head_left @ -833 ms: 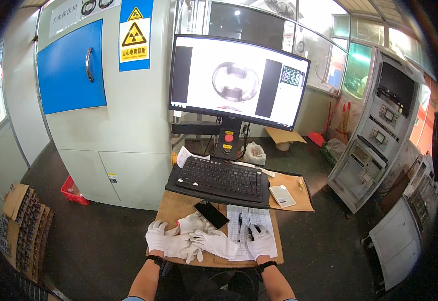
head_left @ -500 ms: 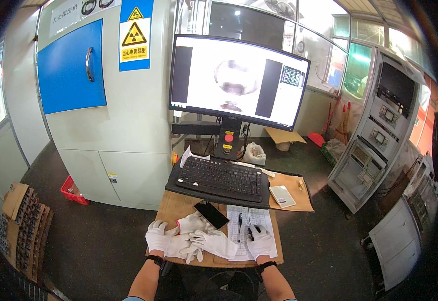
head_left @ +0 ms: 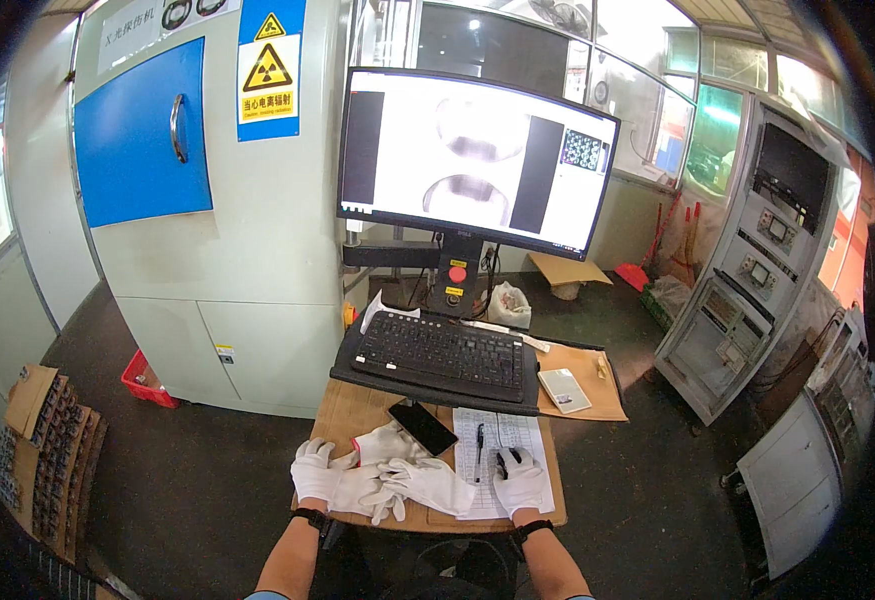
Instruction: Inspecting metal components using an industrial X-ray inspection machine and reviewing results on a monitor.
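My right hand, in a white glove, rests over a small black computer mouse on a printed sheet. Most of the mouse is hidden under the palm and fingers. A black pen lies on the sheet, just left of that hand. My left hand, gloved as well, lies on the brown board at its left edge, fingers loosely extended. Beside it is a heap of white gloves, with a black phone behind. Above stands the monitor, displaying grey rounded shapes.
A black keyboard sits on a shelf above the board, a small white box to its right. At left are a large cabinet with a blue door, a red crate and stacked parts. A grey instrument rack stands right.
On the monitor the rounded grey shape has shifted upward, and a second ring shows more fully below it. My right hand's fingers have moved slightly on the mouse; my left hand stays put.
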The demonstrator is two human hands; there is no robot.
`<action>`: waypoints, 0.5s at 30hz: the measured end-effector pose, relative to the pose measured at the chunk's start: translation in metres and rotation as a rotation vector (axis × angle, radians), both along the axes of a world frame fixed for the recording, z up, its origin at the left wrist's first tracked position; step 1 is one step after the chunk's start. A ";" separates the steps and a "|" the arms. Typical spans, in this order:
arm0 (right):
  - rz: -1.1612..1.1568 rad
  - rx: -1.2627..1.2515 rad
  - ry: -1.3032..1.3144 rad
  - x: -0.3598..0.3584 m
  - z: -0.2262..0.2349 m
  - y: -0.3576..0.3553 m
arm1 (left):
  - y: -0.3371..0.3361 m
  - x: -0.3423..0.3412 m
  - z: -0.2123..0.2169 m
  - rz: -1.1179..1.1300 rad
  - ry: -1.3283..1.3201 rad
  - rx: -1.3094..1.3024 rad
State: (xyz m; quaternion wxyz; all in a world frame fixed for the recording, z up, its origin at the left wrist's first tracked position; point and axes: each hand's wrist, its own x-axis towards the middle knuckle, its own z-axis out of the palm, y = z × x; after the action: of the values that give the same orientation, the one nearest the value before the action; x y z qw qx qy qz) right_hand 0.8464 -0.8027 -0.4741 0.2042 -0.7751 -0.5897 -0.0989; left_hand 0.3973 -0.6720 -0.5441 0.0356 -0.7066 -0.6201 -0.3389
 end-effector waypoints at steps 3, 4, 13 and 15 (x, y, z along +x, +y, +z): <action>0.003 0.012 -0.009 0.001 -0.001 0.001 | 0.001 0.000 -0.002 0.000 -0.001 0.002; 0.007 0.019 -0.010 0.002 -0.002 0.001 | 0.002 0.000 -0.002 -0.003 -0.003 0.001; 0.048 0.044 0.024 0.008 -0.010 0.003 | 0.001 0.000 0.000 -0.008 -0.007 -0.006; 0.048 0.030 0.040 0.012 -0.015 0.004 | 0.000 0.001 0.001 -0.013 -0.007 -0.010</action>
State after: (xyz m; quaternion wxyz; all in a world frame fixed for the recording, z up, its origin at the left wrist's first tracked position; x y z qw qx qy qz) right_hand 0.8581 -0.7983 -0.4888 0.2298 -0.7592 -0.6026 -0.0875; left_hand 0.3982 -0.6720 -0.5436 0.0278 -0.7095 -0.6174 -0.3386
